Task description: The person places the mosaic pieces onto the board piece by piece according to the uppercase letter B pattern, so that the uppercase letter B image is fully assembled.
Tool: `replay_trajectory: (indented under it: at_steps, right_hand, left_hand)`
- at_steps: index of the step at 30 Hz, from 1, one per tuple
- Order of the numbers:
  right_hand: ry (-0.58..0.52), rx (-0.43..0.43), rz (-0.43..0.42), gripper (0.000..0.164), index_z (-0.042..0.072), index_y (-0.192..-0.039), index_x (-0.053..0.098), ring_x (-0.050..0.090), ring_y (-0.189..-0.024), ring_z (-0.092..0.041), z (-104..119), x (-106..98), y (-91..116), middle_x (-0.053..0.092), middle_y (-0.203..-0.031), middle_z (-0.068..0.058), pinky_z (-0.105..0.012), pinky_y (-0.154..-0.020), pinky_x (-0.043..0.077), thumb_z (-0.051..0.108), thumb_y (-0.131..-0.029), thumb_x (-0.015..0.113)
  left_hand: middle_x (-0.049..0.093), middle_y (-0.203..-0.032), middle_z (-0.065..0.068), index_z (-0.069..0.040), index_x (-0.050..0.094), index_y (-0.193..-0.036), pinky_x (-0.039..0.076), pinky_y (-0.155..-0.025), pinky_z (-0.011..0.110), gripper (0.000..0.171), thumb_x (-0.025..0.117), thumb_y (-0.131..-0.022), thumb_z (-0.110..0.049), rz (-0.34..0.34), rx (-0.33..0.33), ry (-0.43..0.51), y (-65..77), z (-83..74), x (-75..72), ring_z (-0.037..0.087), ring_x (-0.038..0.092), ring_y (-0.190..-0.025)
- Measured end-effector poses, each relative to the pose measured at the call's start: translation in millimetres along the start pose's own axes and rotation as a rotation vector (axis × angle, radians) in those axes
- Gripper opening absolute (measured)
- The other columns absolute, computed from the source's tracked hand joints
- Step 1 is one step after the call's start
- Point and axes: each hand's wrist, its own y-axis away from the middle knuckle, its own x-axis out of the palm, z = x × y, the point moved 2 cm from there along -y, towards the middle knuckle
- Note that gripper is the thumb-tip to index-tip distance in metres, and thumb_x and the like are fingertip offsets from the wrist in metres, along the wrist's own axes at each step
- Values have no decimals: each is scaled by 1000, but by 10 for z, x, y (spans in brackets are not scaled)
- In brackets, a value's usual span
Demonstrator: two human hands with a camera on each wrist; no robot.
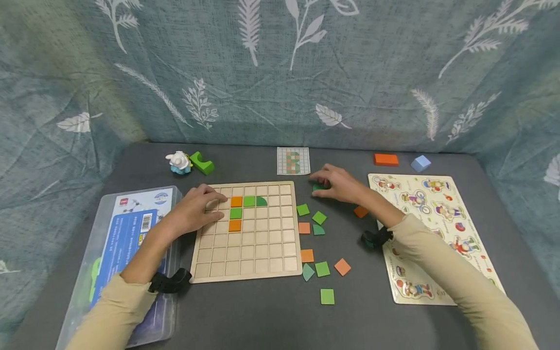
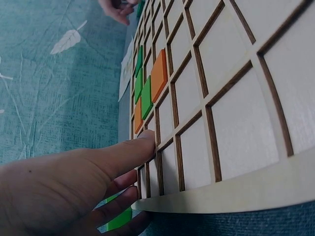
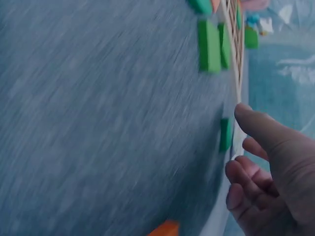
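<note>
My left hand (image 1: 199, 209) rests at the left edge of a wooden grid board (image 1: 253, 252), its thumb laid on the cells in the left wrist view. On the board sit orange square tiles (image 1: 235, 225), green square tiles (image 1: 236, 213) and a dark green quarter-round tile (image 1: 261, 201). Beyond the board's upper right corner, my right hand (image 1: 339, 184) hovers around a dark green tile (image 1: 318, 186), partly hidden under the fingers. In the right wrist view, thumb and fingers are spread apart beside that tile (image 3: 226, 134), not gripping it.
Several loose tiles (image 1: 322, 269) lie right of the board. A printed pattern card (image 1: 293, 161) lies behind it. A picture puzzle board (image 1: 437, 233) is under the right forearm, a plastic case (image 1: 171, 311) under the left. Blocks (image 1: 386, 160) and a small figurine (image 1: 179, 163) stand at the back.
</note>
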Motion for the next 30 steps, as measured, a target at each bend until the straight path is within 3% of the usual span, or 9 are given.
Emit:
replay_trajectory:
  at_steps: [4,10,17,24,30]
  right_hand:
    - [-56,55,48,50,3,-127,62,57,-89,-22,-100,0,32,57,-103,-14,-38,-80,49,26,-85,75]
    - [-62,60,91,53,6,-130,61,56,-90,-23,-111,-32,11,57,-106,-13,-39,-81,47,28,-85,76]
    - [61,-31,88,49,5,-123,65,56,-80,-18,-52,-54,-31,60,-97,-10,-35,-71,46,30,-83,77]
    - [94,-48,100,44,6,-119,68,49,-74,-14,-60,-53,-62,58,-91,-7,-30,-66,40,29,-83,76]
    - [95,-68,96,37,6,-114,71,57,-78,-16,-30,-64,-69,61,-92,-7,-31,-69,47,27,-83,76]
  left_hand:
    - [46,-129,23,-8,62,-127,40,-90,55,37,65,-93,-19,-4,0,-6,4,15,7,40,43,-115]
    - [46,-129,23,-7,62,-127,40,-89,54,37,65,-93,-18,-7,0,-11,11,3,5,40,43,-114]
    - [46,-130,24,-7,61,-129,40,-89,54,38,65,-93,-19,11,4,-11,4,-15,-11,40,42,-115]
    - [45,-132,23,-7,61,-129,39,-90,56,38,65,-93,-19,12,-12,-9,7,-33,-17,40,41,-116]
    - [45,-131,23,-7,61,-129,40,-90,56,38,65,-93,-19,9,-3,-13,14,-40,-22,40,42,-116]
